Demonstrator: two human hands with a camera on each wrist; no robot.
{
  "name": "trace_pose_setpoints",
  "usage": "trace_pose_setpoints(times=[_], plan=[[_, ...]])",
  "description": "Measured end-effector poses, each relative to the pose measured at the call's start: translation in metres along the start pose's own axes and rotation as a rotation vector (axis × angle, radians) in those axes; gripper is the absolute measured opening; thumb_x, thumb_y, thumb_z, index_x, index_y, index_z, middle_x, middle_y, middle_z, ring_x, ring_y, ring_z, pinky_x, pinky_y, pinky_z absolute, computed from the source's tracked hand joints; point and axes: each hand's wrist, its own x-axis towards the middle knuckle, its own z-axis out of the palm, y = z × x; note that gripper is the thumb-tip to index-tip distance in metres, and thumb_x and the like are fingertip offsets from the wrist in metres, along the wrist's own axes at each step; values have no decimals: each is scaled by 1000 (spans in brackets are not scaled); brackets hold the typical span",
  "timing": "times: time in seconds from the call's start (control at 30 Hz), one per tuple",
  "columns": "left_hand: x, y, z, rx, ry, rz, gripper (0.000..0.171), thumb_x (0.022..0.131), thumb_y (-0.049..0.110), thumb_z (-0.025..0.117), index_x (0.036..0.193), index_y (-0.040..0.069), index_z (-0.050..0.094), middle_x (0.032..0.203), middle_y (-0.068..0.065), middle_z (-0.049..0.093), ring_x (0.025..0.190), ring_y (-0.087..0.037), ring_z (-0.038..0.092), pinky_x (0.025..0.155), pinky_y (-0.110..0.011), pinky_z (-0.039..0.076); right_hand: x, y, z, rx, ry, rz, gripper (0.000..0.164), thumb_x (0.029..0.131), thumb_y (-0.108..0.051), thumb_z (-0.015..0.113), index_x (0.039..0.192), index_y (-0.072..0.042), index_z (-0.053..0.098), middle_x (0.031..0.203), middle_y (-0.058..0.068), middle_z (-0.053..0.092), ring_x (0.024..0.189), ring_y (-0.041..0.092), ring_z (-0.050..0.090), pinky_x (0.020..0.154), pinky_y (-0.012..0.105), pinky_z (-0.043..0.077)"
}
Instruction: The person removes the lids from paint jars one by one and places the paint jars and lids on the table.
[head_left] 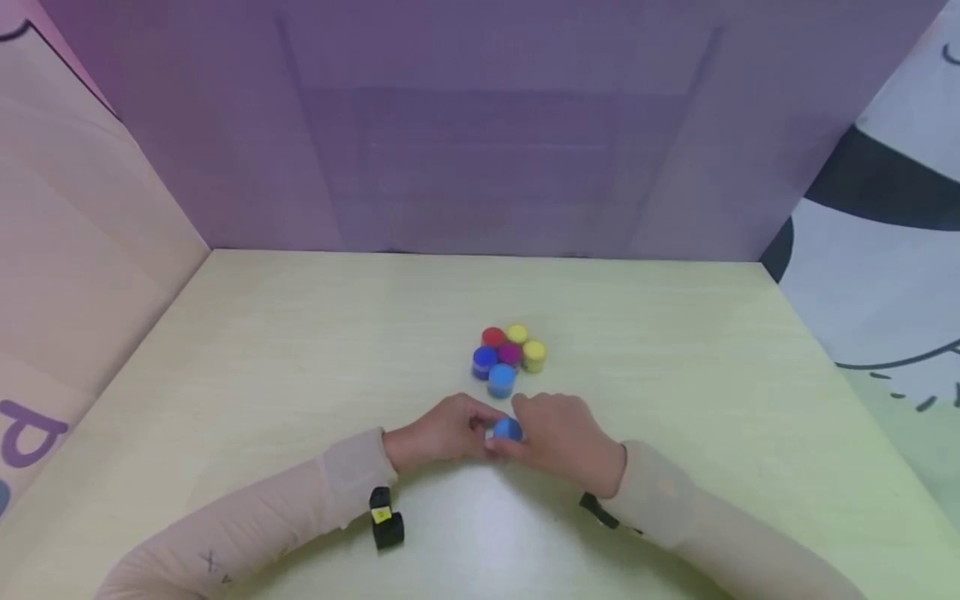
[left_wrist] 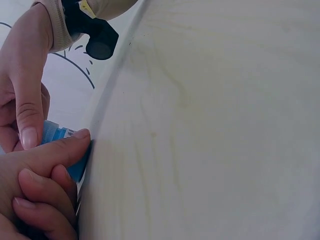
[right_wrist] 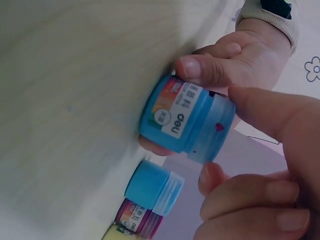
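A small light-blue paint jar (right_wrist: 175,115) with a white printed label and a translucent lid (right_wrist: 214,129) stands near the table in front of the person. My left hand (head_left: 447,429) grips its body, thumb on one side and fingertips showing beyond the other. At the lid, the thumb and a finger of my right hand (head_left: 566,437) pinch the rim from opposite sides, the other fingers curled. In the left wrist view the jar (left_wrist: 56,132) is partly covered by the left thumb.
Just beyond the hands stands a tight cluster of jars: another light-blue jar (head_left: 501,381), a dark-blue jar (head_left: 484,362), a purple jar (head_left: 509,355), a red jar (head_left: 492,337) and two yellow jars (head_left: 534,356). A purple panel (head_left: 487,167) rises behind the pale table (head_left: 300,333).
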Motion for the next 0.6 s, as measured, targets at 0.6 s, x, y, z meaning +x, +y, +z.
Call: trace_pose_setpoints(times=[0.6], plan=[[2, 0, -2, 20, -1, -16, 28, 77, 17, 78, 104, 22, 73, 56, 3, 46, 52, -11, 41, 49, -21, 30, 0, 9, -7, 33, -84, -154, 27, 86, -29, 69, 92, -11, 50, 56, -5, 38, 48, 8, 34, 45, 18, 27]])
